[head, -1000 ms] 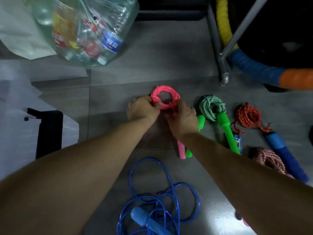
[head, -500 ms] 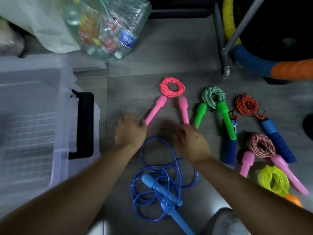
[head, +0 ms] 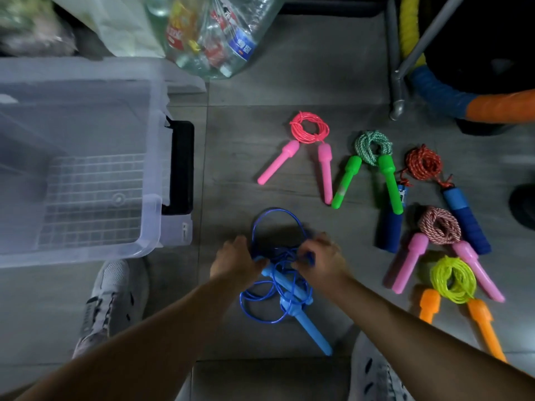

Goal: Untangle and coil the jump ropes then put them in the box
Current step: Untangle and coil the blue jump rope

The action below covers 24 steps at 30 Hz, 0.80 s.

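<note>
Both hands work the tangled blue rope (head: 275,273).
Left hand (head: 236,263) and right hand (head: 320,263) pinch its loops to separate them; coiled ropes wait right of it, box (head: 150,224) left.

head view: single camera | looks steeply down, forward | close above grey tiled floor (head: 289,91) | no second view

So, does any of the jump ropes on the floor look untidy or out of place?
Yes: the blue jump rope lies in tangled loops between both hands, while the other five ropes sit coiled to the right. The clear box holds no ropes.
</note>
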Available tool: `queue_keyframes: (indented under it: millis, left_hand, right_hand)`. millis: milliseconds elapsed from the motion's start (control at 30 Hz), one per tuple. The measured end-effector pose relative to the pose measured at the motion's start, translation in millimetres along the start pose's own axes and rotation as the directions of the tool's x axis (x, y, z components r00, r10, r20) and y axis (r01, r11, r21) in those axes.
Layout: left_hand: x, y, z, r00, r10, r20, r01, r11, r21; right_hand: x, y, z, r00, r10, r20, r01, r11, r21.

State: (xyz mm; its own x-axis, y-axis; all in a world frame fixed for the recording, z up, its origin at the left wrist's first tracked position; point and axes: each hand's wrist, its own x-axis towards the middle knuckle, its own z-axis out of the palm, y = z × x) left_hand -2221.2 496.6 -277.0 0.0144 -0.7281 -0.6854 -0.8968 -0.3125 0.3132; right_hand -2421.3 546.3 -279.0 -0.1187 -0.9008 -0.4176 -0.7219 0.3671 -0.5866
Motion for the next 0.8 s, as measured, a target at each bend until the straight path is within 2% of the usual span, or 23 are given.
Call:
queue_keyframes:
  millis: [67, 133, 233, 333, 467, 567, 633, 733, 800]
  left_hand:
    - [-6, -10, 2, 0.995, -0.092, 0.036, 0.094, 0.994, -0.054]
    - [-8, -11, 6, 0.986, -0.116, 0.119, 0.140, 0.965, -0.221]
    - [-10, -10, 8, 0.985, -0.088, 0.152, 0.136, 0.928, -0.348]
    - [-19, -8, 3, 0.986, -0.026, 0.165, 0.094, 0.903, -0.420]
    - [-45, 4, -17, 0.967, 0.100, 0.235, 0.072, 0.775, -0.627]
    - [-72, 16, -47, 0.967, 0.184, 0.175, -0.009, 0.713, -0.701]
    - [-94, 26, -73, 0.958, 0.257, 0.127, -0.089, 0.687, -0.721]
    - [-133, 40, -120, 0.924, 0.375, 0.078, -0.203, 0.652, -0.730]
    - [-162, 52, -150, 0.890, 0.445, 0.097, -0.233, 0.628, -0.743]
  right_hand:
    - [-8, -3, 5, 0.989, -0.041, 0.145, 0.047, 0.998, -0.041]
    - [-15, -8, 12, 0.958, -0.019, 0.285, 0.014, 1.000, 0.019]
    - [-18, -14, 19, 0.933, 0.036, 0.359, -0.085, 0.989, 0.121]
    - [-19, -23, 14, 0.931, 0.055, 0.361, -0.137, 0.969, 0.206]
    - [-25, -43, -8, 0.924, 0.045, 0.380, -0.157, 0.951, 0.268]
    - [-32, -67, -36, 0.935, -0.065, 0.350, -0.051, 0.948, 0.314]
    - [-39, -89, -61, 0.953, -0.134, 0.271, 0.041, 0.946, 0.321]
    - [-59, -129, -107, 0.948, -0.244, 0.203, 0.196, 0.954, 0.228]
    - [-79, -154, -139, 0.942, -0.280, 0.187, 0.249, 0.953, 0.174]
